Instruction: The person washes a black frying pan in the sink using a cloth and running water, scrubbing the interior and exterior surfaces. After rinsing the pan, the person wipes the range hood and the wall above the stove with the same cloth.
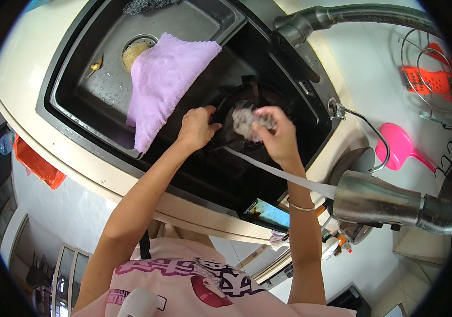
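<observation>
Water runs from a metal faucet spout (376,198) into the right basin of a dark double sink (226,174). My right hand (275,132) grips a greyish, crumpled scrubbing pad (245,121), partly covered by my fingers. Below it sits a dark round object (255,89) with protruding arms, perhaps a burner grate; its outline is hard to make out. To the left, my left hand (200,126) rests its fingertips at the edge of this dark object. A lilac cloth (166,79) hangs over the divider between the basins.
In the left basin lie a yellowish mesh scrubber (134,54) at the drain, a food scrap (97,63) and steel wool (146,4). A corner tap (337,109), a pink ladle (396,146) and an orange-red basket (428,81) are at the right. A blue-lit panel (269,214) is at the front edge.
</observation>
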